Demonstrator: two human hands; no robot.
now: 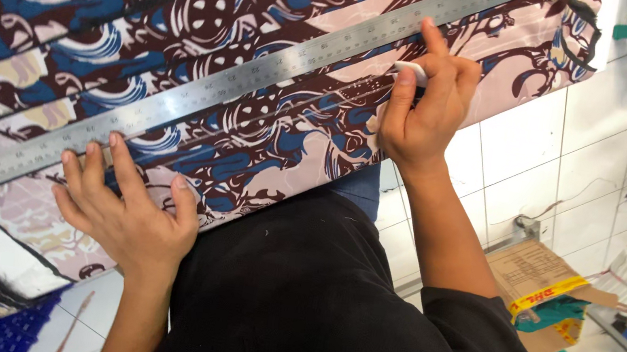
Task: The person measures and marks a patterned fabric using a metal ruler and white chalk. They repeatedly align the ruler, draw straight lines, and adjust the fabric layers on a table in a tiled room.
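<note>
Patterned fabric (270, 137) carries a steel ruler (203, 91); my left hand (125, 211) presses it flat, fingers spread, my right hand (421, 109) pinching white chalk (411, 71) beside it.

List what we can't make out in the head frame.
- Metal ruler: both ends cut off by frame edges.
- White marker piece: mostly hidden in right hand; tip unseen.
- Patterned fabric: extent cropped top and left.
- Left hand: palm side hidden, pressing fabric.

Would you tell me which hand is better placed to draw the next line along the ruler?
The right hand: it holds the white chalk against the ruler. The left hand lies flat, pinning ruler and cloth.
</note>
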